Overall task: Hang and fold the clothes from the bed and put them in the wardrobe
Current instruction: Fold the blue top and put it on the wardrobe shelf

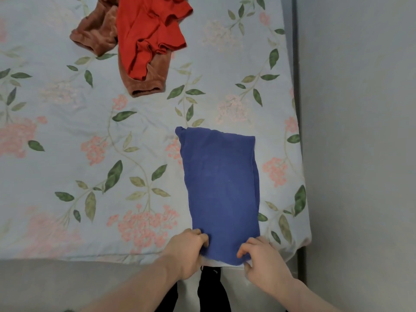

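Blue garment (221, 190): lay folded into a long, narrow rectangle on the bed, near its right edge, running from the near edge of the mattress away from the person. Its near end hung slightly over the mattress edge, and one far corner was bunched into a small lump.

Left hand (188, 252): gripped the near left corner of the blue garment, fingers curled over the cloth edge, thumb hidden beneath.

Right hand (262, 257): pinched the near right corner of the same garment, fingers bent on top of the fabric and thumb underneath at the hem.

Grip overall: both hands were closed on the cloth, one at each near corner, with the fabric between them lying fairly flat.

Red garment (149, 32): lay crumpled at the far side of the bed, well apart from the blue one, unfolded.

Brown garment (95, 33): lay under and beside the red one, partly covered by it, with a cuffed end sticking out toward the person.

Bed sheet (90, 143): pale blue with pink flower clusters and green leaves, covering the mattress.

Wall (360, 131): plain grey, just beside the bed's right edge.

Floor: grey, visible below the near edge of the bed; dark legs of the person showed between the forearms.
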Demonstrator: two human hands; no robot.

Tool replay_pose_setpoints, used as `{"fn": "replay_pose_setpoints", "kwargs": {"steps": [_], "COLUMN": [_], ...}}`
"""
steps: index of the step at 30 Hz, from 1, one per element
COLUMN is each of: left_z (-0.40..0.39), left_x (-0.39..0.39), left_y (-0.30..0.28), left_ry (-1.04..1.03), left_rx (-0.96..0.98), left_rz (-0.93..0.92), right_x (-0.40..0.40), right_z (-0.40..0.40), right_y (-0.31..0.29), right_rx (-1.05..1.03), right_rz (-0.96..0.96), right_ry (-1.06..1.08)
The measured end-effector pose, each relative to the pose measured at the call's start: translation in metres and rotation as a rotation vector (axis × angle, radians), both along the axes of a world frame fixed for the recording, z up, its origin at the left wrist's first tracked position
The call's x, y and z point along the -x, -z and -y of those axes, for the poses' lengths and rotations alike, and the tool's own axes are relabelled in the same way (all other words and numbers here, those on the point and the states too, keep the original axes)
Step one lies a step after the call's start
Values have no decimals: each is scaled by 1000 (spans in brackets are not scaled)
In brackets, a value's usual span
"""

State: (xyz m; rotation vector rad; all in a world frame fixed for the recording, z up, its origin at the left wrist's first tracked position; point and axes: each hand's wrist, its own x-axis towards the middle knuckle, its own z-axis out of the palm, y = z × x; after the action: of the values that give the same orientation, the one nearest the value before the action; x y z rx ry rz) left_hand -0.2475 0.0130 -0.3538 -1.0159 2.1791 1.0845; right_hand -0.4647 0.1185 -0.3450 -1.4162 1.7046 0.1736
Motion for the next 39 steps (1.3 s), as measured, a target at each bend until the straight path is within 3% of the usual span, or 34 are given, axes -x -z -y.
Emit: {"fn": "replay_pose_setpoints", "kwargs": {"steps": [4,10,16,20,26,30,39], "left_z": [21,113,193,221,232,237,263], "left_x": [11,36,63,72,72,67,72], "left_y": [-1,1,2,11,26,28,0], "left_ry": [-82,-397,-596,-680,-574,-532,-663], "left_rx": [-13,144,202,175,102,120,280], "left_rz": [-49,-156,-97,-52,25,24,-205], "right_x": [-1,29,60,65,60,64,80], "right_z": [14,81,181,222,236,235,269], "right_y": [-6,-4,10,29,36,37,5], "right_rx": [10,256,204,156,107,81,253], "right_rz": [-26,170,141,126,99,81,145], "right_ry": [41,571,845,867,664,670,727]}}
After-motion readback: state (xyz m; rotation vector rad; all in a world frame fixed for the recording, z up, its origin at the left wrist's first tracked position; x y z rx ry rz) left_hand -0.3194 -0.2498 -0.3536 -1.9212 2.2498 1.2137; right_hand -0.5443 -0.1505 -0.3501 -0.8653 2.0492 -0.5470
